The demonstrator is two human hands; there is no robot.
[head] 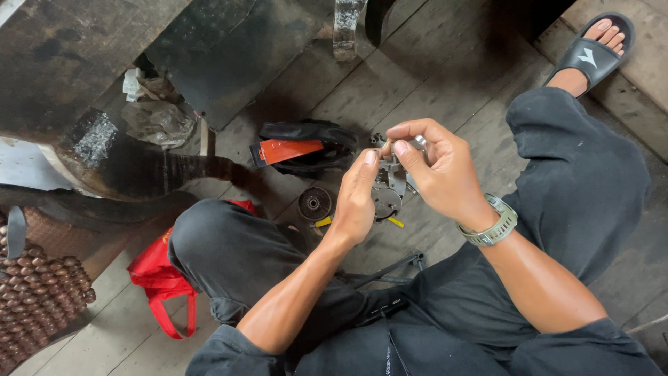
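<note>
Both my hands hold a small grey metal engine part (388,189), like a carburettor, above the wooden floor. My left hand (356,200) grips its left side, thumb up against it. My right hand (437,170), with a grey-green watch on the wrist, pinches the top of the part with thumb and forefinger. The hands hide much of the part. Yellow wire ends (396,222) show just beneath it.
A round dark metal disc (314,203) lies on the planks (362,90) by my left knee. Beyond it sits a black and orange pouch (299,148). A red bag (161,278) lies at the left, a beaded mat (38,292) further left. My sandalled foot (595,49) is top right.
</note>
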